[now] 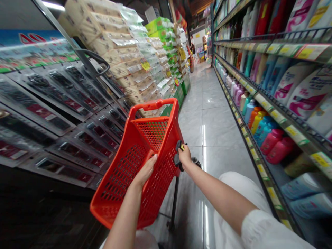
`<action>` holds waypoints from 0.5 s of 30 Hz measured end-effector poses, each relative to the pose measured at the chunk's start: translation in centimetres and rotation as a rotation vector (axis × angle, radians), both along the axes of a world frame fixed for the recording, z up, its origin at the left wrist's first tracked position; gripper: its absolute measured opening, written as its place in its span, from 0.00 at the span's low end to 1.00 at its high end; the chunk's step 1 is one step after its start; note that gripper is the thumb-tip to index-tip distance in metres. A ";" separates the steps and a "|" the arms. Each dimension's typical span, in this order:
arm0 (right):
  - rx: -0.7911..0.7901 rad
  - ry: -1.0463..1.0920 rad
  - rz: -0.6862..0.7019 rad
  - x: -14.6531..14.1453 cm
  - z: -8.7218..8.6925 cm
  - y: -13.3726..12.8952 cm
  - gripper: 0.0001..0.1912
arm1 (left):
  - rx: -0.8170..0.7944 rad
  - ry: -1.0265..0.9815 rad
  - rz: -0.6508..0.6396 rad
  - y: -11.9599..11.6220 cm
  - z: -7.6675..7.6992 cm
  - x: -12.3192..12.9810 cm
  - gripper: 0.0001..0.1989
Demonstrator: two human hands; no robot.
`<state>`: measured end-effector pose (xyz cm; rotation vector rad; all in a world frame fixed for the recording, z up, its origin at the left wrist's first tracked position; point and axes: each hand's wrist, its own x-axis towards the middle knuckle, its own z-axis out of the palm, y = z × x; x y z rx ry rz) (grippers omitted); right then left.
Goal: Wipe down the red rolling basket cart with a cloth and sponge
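Note:
An orange-red plastic shopping basket cart stands tilted in view, low in the centre, with a mesh compartment at its far end. My left hand lies on the cart's near side rim, fingers pressed together around the edge. At the cart's right side, my right hand is closed on a black and grey object with a yellow part, which sits against the basket wall. Whether that object is fixed to the cart cannot be made out. No goods show inside the basket.
Shelves of bottles line the right side. Hanging packaged goods and stacked tissue packs stand on the left. A grey tiled aisle runs ahead, with a person far off.

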<state>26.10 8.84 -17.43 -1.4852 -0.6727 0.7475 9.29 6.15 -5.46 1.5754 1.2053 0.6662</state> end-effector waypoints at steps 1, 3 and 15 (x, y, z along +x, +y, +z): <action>0.011 0.028 -0.003 -0.1 0.7 0.4 0.15 | -0.013 -0.005 -0.007 0.0 0.0 0.1 0.40; 0.123 0.008 0.027 0.2 2.8 1.2 0.15 | -0.041 -0.016 -0.012 -0.1 0.1 0.2 0.40; 0.098 -0.283 0.038 -0.7 4.1 2.1 0.25 | 0.019 -0.008 -0.047 -0.1 0.4 1.0 0.40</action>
